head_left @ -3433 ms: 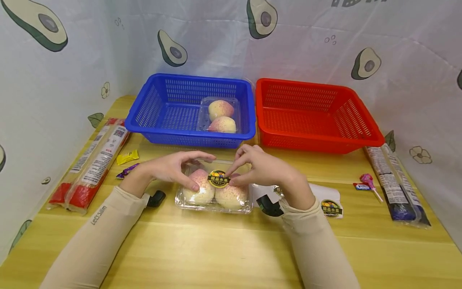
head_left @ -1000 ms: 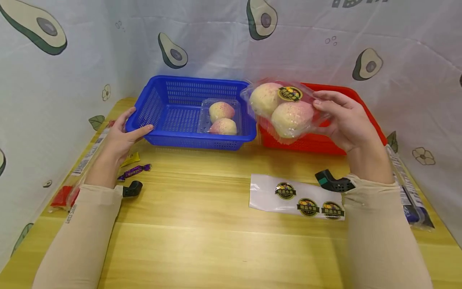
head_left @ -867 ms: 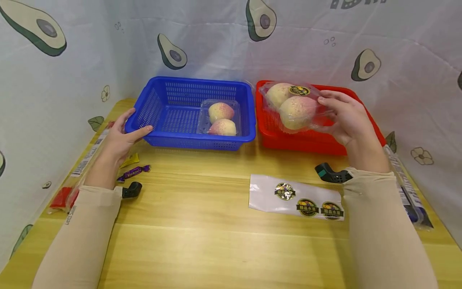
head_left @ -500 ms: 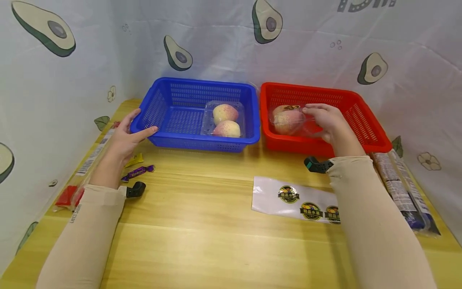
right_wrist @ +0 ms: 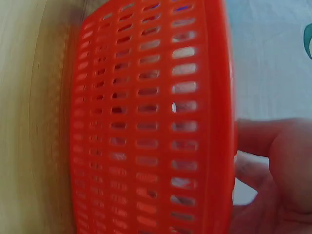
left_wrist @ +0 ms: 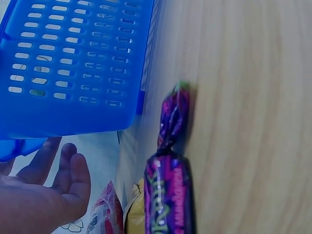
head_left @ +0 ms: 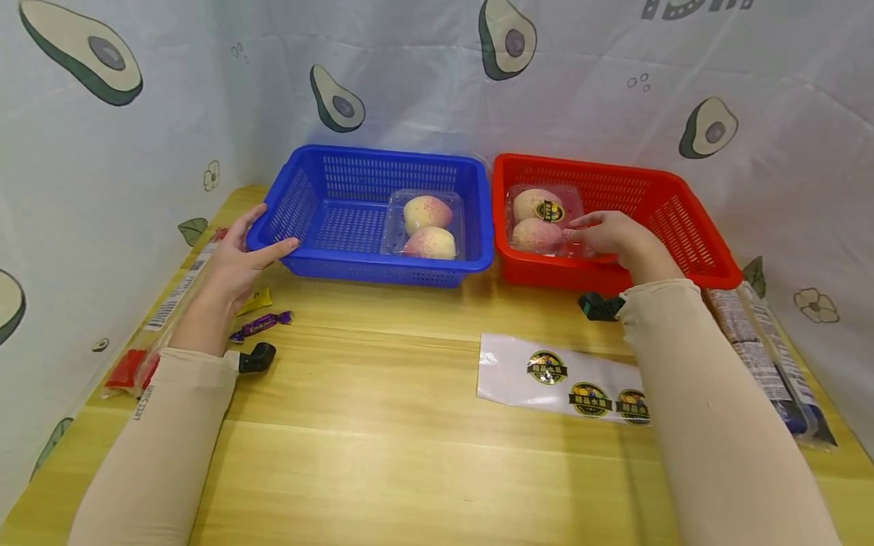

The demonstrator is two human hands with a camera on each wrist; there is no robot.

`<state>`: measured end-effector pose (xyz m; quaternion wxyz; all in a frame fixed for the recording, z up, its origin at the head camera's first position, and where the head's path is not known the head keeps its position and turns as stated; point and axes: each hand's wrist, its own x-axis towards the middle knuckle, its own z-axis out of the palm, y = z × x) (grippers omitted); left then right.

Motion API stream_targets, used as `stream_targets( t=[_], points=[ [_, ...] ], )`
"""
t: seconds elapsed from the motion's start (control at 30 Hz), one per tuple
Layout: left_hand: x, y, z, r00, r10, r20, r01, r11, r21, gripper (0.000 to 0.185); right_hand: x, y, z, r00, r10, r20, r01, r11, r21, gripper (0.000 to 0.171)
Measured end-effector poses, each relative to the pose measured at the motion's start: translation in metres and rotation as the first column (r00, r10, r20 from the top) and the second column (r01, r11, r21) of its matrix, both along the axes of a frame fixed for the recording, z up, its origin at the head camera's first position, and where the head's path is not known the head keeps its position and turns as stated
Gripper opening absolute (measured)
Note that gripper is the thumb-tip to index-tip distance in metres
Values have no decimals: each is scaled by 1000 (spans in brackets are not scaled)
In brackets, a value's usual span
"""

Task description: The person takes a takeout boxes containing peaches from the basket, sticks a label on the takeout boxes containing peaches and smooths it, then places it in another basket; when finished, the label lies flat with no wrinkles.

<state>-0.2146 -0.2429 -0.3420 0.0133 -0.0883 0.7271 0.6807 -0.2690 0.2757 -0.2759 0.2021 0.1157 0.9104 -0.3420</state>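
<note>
My right hand (head_left: 572, 230) reaches into the red basket (head_left: 683, 220) and pinches the right edge of a clear peach pack (head_left: 539, 216). This pack holds two peaches under a round sticker and lies flat in the basket's left part. My left hand (head_left: 269, 231) rests against the front left corner of the blue basket (head_left: 382, 265), thumb on the front wall, fingers along the side. A second peach pack (head_left: 426, 226), without a sticker, lies in the blue basket's right part. The right wrist view shows the red basket's wall (right_wrist: 146, 122) with my fingers (right_wrist: 273, 161) beyond its rim.
A sticker sheet (head_left: 567, 377) with three round labels lies on the wooden table before the red basket. A purple candy (head_left: 259, 326) and a yellow one (head_left: 254, 302) lie near my left wrist. Long packets (head_left: 171, 303) (head_left: 765, 356) lie along both table sides.
My right hand carried the stickered peach pack from the table up and over, then lowered it flat into the red basket. My left hand moved to the blue basket's corner and stayed.
</note>
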Motion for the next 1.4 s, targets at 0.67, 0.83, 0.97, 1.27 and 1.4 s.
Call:
stream_targets(
  t=[0.67,0.83,0.97,1.27,1.4],
  points=[
    [1,1,2,1000,9,-4,-9,1000,-8,96,57,-12,-1,864,318,-391,-309,947,89,63],
    [1,1,1,1000,4,4,-4,999,-35,95,72,-9,-23,807,272,-524,-289,956,51,49],
    [1,1,0,1000,5,8,-5,999,-49,95,74,-8,-37,767,231,-598,-261,965,38,40],
    [14,12,17,993,76,-88,-103,929,-355,97,72,-18,-42,746,212,-631,-241,970,40,27],
    [28,36,30,972,38,-231,-155,842,-516,82,73,-19,-43,756,203,-623,-230,972,37,26]
  ],
)
